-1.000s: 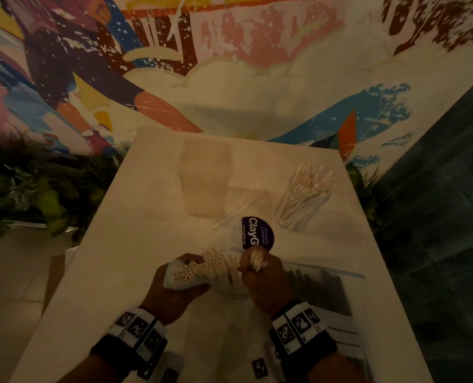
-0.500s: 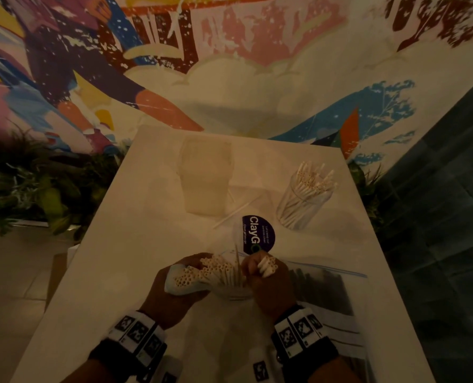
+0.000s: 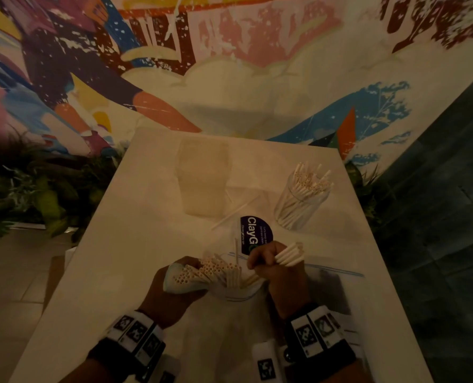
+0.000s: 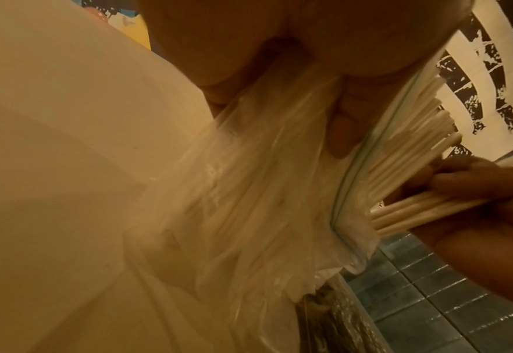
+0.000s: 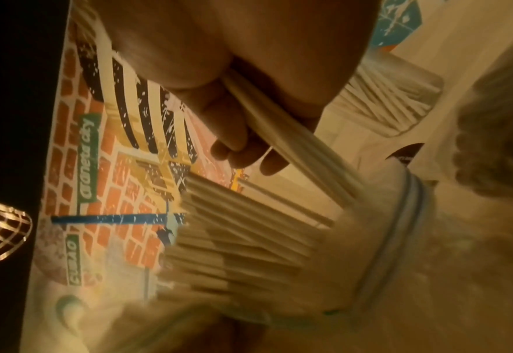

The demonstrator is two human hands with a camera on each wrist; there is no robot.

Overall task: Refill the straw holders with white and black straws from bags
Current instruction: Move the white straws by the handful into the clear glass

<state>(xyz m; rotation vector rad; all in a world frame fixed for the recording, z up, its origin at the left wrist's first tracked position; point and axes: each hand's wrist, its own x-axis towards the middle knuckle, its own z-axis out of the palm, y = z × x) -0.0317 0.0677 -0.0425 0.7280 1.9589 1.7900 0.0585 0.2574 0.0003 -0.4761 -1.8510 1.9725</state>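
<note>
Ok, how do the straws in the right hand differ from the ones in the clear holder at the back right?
The right hand grips a small bunch of white straws, lying nearly level and pointing right. The clear holder has many more straws, standing up and fanned out. The hand's bunch is still partly in the bag that the left hand grips; the holder stands alone on the table. Both lots are white.

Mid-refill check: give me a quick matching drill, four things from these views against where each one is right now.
Things:
1. left hand
2. right hand
3. clear straw holder
4. loose white straw

Places:
A. stands far right on the table, full of white straws
B. grips the bag of white straws near its mouth
C. lies flat on the table beside the purple sticker
D. holds a small bunch of white straws drawn from the bag

Pairs: 1-B, 2-D, 3-A, 4-C
</note>
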